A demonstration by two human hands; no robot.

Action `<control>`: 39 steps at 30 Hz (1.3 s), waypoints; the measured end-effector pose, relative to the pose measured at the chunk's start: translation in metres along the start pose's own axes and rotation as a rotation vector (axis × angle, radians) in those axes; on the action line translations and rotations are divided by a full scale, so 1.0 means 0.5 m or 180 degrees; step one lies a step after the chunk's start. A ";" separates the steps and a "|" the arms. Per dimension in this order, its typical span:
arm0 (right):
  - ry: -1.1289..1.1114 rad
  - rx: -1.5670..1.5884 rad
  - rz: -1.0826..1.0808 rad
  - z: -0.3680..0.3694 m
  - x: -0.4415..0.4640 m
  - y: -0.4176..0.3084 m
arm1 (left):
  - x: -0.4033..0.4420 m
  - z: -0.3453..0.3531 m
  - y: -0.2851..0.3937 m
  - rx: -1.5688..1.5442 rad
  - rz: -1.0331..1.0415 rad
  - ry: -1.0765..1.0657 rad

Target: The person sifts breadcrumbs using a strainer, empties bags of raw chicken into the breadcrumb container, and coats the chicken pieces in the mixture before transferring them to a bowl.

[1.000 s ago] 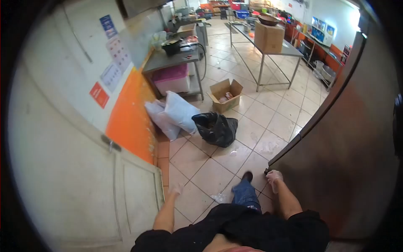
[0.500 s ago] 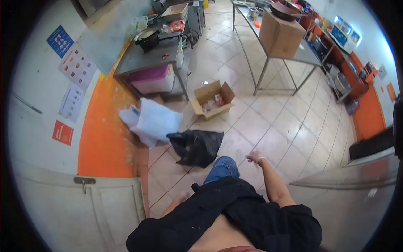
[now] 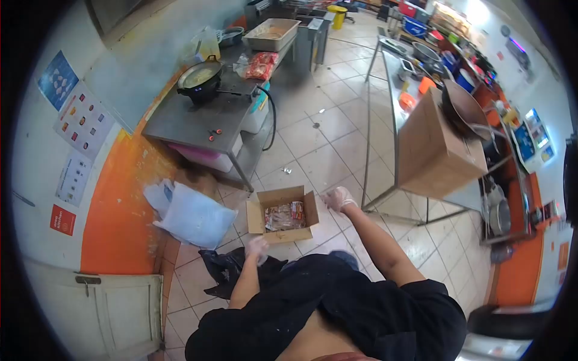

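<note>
My left hand (image 3: 257,248), in a clear plastic glove, hangs just short of the near left corner of an open cardboard box (image 3: 281,236). Its fingers look loosely bent and I see nothing in them. To the right of the same box is my right hand (image 3: 339,198), also gloved, fingers loosely apart and holding nothing. Inside the box on the tiled floor lie several clear and red printed packets (image 3: 285,216). A black plastic bag (image 3: 224,268) lies on the floor behind my left forearm, partly hidden by it.
A white sack (image 3: 195,215) leans by the orange wall on the left. Beyond it is a steel table (image 3: 232,120) with a black pan (image 3: 201,78) on it. On the right, a large carton (image 3: 436,147) topped by a wok (image 3: 463,108) stands on another metal table.
I have moved forward, so the box and tables are nearer. The black bag is now beside and partly under my left arm. Both hands have come forward, one on either side of the box.
</note>
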State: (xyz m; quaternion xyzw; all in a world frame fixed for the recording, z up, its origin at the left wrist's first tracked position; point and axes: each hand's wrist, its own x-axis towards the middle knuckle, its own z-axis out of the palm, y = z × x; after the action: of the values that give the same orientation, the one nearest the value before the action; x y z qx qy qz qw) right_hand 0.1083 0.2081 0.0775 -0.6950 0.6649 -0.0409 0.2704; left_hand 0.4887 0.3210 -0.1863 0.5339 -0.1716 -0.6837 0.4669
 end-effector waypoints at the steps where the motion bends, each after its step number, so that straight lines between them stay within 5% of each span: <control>1: 0.0024 -0.0028 -0.0012 0.002 0.063 0.061 | 0.034 0.121 0.079 0.1399 -0.0236 -0.0159; 4: -0.0722 -0.1137 -0.0687 0.080 0.311 0.357 | 0.080 0.436 0.232 0.2026 0.0085 -0.0087; 5: -0.1187 -0.1463 -0.0230 0.064 0.366 0.412 | 0.129 0.506 0.254 0.2508 0.0185 0.0140; 7: -0.1153 -0.1480 0.0578 0.003 0.409 0.489 | 0.254 0.556 0.208 0.1256 0.0353 -0.0329; 8: -0.1193 -0.0569 0.1632 0.129 0.537 0.701 | 0.256 0.616 0.226 0.1163 0.0427 -0.0376; 9: -0.1387 -0.0525 0.1508 0.131 0.504 0.739 | 0.225 0.652 0.245 0.1145 0.0429 -0.0371; 11: -0.1592 0.0196 0.1756 -0.033 0.591 0.723 | 0.481 0.424 -0.052 0.2460 0.1656 -0.0212; 13: -0.1164 -0.0213 0.1305 -0.071 0.733 0.781 | 0.362 0.490 0.027 0.3921 0.0473 0.0118; 16: -0.0553 -0.0463 0.2020 -0.313 0.836 0.701 | 0.321 0.531 0.081 0.4362 -0.0118 0.0313; 18: -0.0509 -0.0500 0.1668 -0.321 1.014 0.728 | 0.318 0.554 0.103 0.4502 -0.0312 0.0520; 20: -0.0868 -0.1618 -0.0321 -0.300 1.209 0.742 | 0.332 0.592 0.140 0.4560 -0.0452 0.0667; 21: -0.1443 -0.1992 -0.0771 -0.365 1.256 0.648 | 0.355 0.612 0.160 0.4577 -0.0480 0.0739; 23: -0.0722 -0.1887 -0.1251 -0.385 1.351 0.562 | 0.425 0.652 0.207 0.4601 -0.0486 0.0870; 25: 0.0063 -0.0216 -0.0375 -0.341 1.458 0.512 | 0.529 0.704 0.275 0.4696 -0.0298 0.1026; 26: 0.0015 -0.0257 -0.0360 -0.356 1.504 0.500 | 0.588 0.742 0.321 0.4789 -0.0162 0.1152; 28: -0.1024 0.1377 -0.0502 -0.408 1.578 0.430 | 0.725 0.867 0.478 0.4970 0.0378 0.1609; 29: -0.0940 0.1758 -0.0552 -0.465 1.590 0.395 | 0.875 0.837 0.454 0.4222 0.0917 0.2559; 30: -0.1189 0.1797 -0.0674 -0.503 1.638 0.385 | 0.977 0.861 0.530 0.4115 0.2328 0.2561; 31: -0.1109 0.1410 -0.1581 -0.538 1.690 0.390 | 1.046 0.977 0.684 0.4130 0.2385 0.3014; 32: -0.0911 0.1249 -0.1471 -0.517 1.785 0.408 | 1.131 1.015 0.776 0.3369 0.2864 0.2681; 33: -0.1018 0.1748 -0.0973 -0.590 1.823 0.382 | 1.171 1.107 0.922 0.3819 0.3816 0.2878; 34: -0.0971 0.1965 -0.0886 -0.663 1.872 0.362 | 1.210 1.183 1.048 0.4102 0.3872 0.2927; 35: -0.0495 0.2295 -0.1563 -0.672 1.957 0.388 | 1.222 1.269 1.161 0.3252 0.3735 0.2371; 36: -0.0401 0.2116 -0.1462 -0.766 1.991 0.353 | 1.317 1.242 1.195 0.2875 0.3663 0.1988; 37: -0.0556 0.2917 -0.1225 -0.878 1.986 0.271 | 1.336 1.293 1.278 0.3759 0.4205 0.2608; 38: -0.0339 0.2747 -0.1329 -0.949 2.020 0.227 | 1.392 1.305 1.322 0.3097 0.3547 0.2166; 39: -0.0224 0.2861 -0.1474 -0.983 2.088 0.202 | 1.438 1.323 1.366 0.3363 0.3918 0.2342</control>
State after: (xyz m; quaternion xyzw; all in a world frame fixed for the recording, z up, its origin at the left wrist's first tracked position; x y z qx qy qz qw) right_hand -0.0700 -0.9348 0.1360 -0.6402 0.4005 -0.3585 0.5489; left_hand 0.2148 -0.7891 0.1504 0.6785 -0.5602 0.0714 0.4699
